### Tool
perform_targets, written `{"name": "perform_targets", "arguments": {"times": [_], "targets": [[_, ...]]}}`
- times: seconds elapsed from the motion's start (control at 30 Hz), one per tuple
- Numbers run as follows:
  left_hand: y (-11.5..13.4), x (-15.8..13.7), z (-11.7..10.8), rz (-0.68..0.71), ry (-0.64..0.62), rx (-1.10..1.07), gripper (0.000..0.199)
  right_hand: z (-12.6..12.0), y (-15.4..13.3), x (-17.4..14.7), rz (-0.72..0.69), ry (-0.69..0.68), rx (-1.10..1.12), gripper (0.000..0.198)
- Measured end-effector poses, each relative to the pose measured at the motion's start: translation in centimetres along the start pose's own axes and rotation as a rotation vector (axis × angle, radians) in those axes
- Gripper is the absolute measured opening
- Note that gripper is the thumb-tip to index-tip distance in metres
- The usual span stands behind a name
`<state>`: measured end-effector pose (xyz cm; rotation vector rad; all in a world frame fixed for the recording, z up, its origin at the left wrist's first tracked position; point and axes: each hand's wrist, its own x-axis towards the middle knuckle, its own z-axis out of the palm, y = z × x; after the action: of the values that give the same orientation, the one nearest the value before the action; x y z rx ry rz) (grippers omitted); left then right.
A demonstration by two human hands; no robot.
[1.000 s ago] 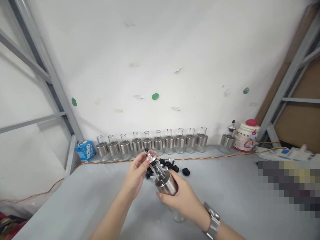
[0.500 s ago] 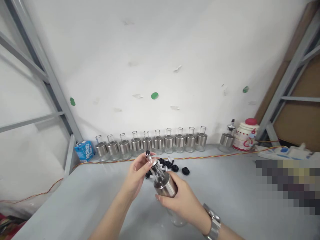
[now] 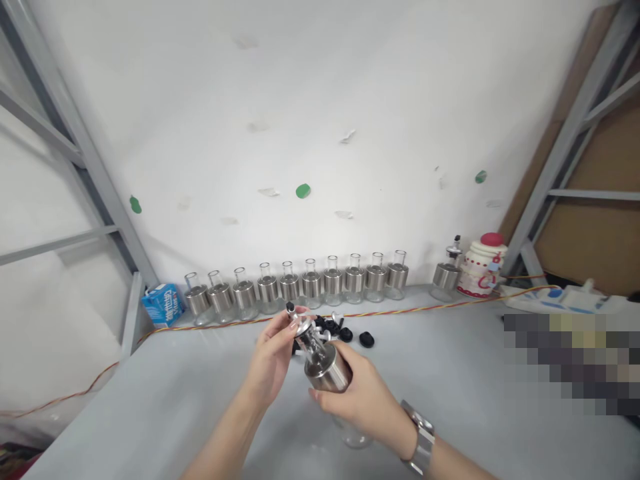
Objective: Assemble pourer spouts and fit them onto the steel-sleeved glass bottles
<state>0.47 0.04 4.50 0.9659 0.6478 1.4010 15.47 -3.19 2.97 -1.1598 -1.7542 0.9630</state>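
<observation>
My right hand (image 3: 357, 390) is wrapped round the steel-sleeved body of a glass oil bottle (image 3: 327, 369), which leans to the left above the table. At the bottle's mouth sits a silver pour spout (image 3: 303, 326) with a black tip. My left hand (image 3: 275, 353) closes its thumb and fingers on the spout's round collar. How deep the spout's stopper is in the neck I cannot make out. Behind my hands lies a pile of black and silver stopper parts (image 3: 330, 327), partly hidden by them.
Along the wall stands a row of several glass bottles (image 3: 311, 285) without spouts. Farther right are a bottle with a spout (image 3: 447, 275) and a white jar (image 3: 483, 267). A blue carton (image 3: 164, 305) is at the left; a twisted cable (image 3: 400, 310) crosses the grey table (image 3: 150, 393).
The camera view has shifted slightly, moving the background left. Both hands keep their hold on the bottle and spout, with little other movement.
</observation>
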Motion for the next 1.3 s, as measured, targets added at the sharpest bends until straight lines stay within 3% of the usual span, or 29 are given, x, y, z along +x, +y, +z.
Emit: {"name": "perform_targets", "arguments": {"times": [0.23,0.37,0.53,0.67,0.77,0.9,0.97,1.17,1.3], "targets": [[0.4,0.0,0.4,-0.031,-0.079,0.006,0.034,-0.1,0.1,0.5,-0.027,-0.024,0.027,0.029],[-0.6,-0.1,1.0,-0.024,-0.075,0.021,0.043,-0.1,0.6,0.7,-0.067,0.136,-0.206,0.026],[-1.4,-0.3,1.0,0.010,-0.059,0.168,0.040,0.2,2.0,0.8,-0.249,0.313,-0.533,0.040],[-0.7,-0.3,0.7,-0.003,-0.098,0.140,0.031,0.2,1.6,0.6,-0.273,0.335,-0.529,0.039],[-0.4,-0.3,0.3,-0.016,-0.133,0.055,0.028,-0.4,0.4,0.4,-0.173,0.181,-0.252,0.045],[-0.3,-0.3,-0.1,-0.066,-0.162,-0.085,0.029,-1.6,-0.6,0.5,0.070,-0.267,0.286,0.044],[-0.1,-0.3,0.0,-0.091,-0.157,-0.118,0.031,-1.9,-0.7,0.6,0.174,-0.424,0.493,0.038],[0.5,0.2,0.2,-0.049,-0.163,-0.172,0.032,-1.5,0.2,0.7,0.258,-0.474,0.683,0.025],[0.7,0.4,-0.2,-0.060,-0.113,-0.088,0.029,-1.2,0.8,0.8,0.324,-0.560,0.764,0.024]]}}
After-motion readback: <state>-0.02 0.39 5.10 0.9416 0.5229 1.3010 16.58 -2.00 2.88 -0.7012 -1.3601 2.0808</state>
